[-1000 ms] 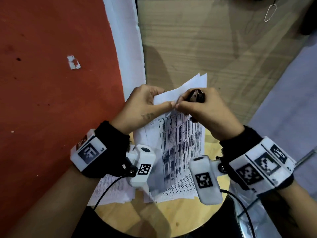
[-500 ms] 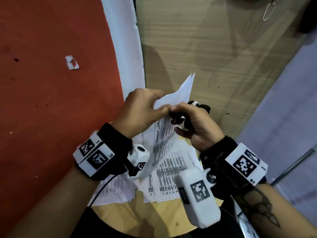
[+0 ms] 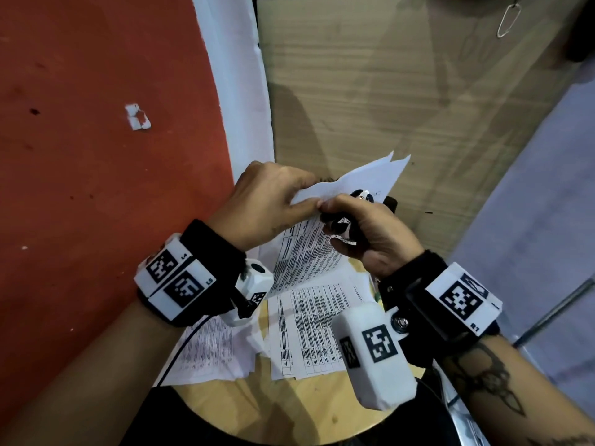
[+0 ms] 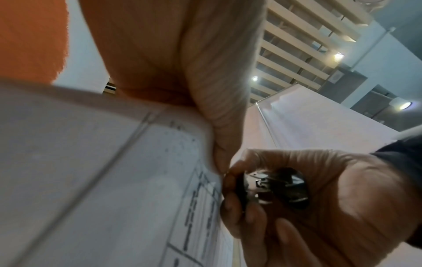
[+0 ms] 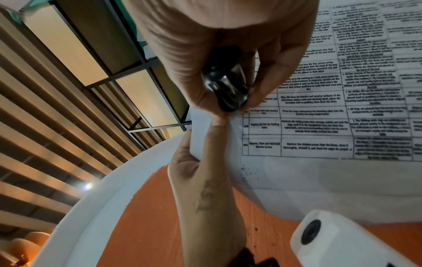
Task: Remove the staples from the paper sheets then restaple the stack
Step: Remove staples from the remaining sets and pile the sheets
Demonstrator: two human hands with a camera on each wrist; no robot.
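My left hand [image 3: 273,201] pinches the top corner of a printed paper stack [image 3: 309,249] and holds it up off the stool. My right hand [image 3: 363,226] grips a small black staple remover [image 3: 341,225] with metal claws, set against the same corner right beside the left thumb. The left wrist view has the staple remover [image 4: 271,186] inside the right hand's curled fingers, at the edge of the sheet [image 4: 114,180]. In the right wrist view the staple remover [image 5: 226,86] meets the paper [image 5: 319,108] at the left thumb tip. The staple itself is hidden.
More printed sheets [image 3: 309,329] lie on the round wooden stool [image 3: 306,410] under my hands. A red wall [image 3: 96,156] stands at the left, and a wooden panel [image 3: 386,91] is beyond the stool. A metal clip [image 3: 507,19] hangs at the top right.
The held stack has tilted more upright and apart from the sheets on the stool. My right wrist has turned, bringing the staple remover from above the corner to its side.
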